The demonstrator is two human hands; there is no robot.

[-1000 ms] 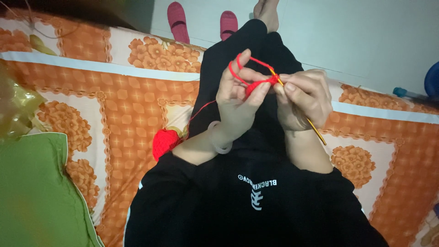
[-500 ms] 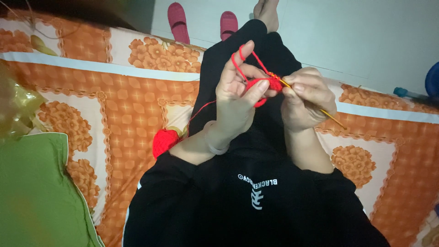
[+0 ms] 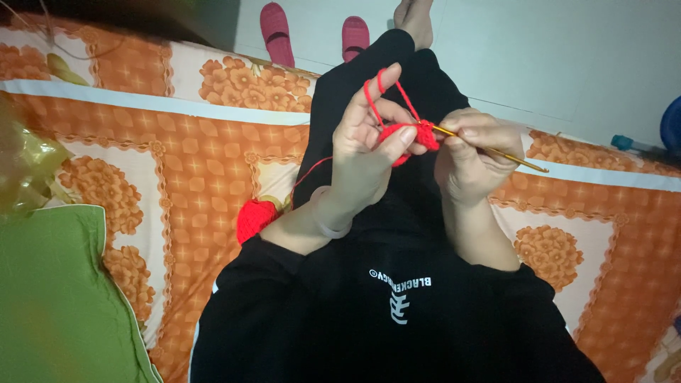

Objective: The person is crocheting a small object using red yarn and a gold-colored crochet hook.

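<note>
My left hand (image 3: 365,152) is raised over my lap, pinching a small red crochet piece (image 3: 420,136) between thumb and fingers. Red yarn (image 3: 376,96) loops over its index finger and trails down to a red yarn ball (image 3: 255,218) lying on the bed beside my left arm. My right hand (image 3: 472,159) grips a thin golden crochet hook (image 3: 507,154); the hook's tip sits in the red piece and its handle points out to the right. Both hands nearly touch at the work.
I sit on an orange floral bedsheet (image 3: 177,163) in black clothes. A green cushion (image 3: 57,298) lies at lower left, crinkled yellow plastic (image 3: 21,167) above it. Two pink slippers (image 3: 277,32) and a bare foot (image 3: 415,18) rest on the pale floor beyond.
The hook's handle has swung from pointing down-right to nearly level. Both hands shifted slightly while working the red piece.
</note>
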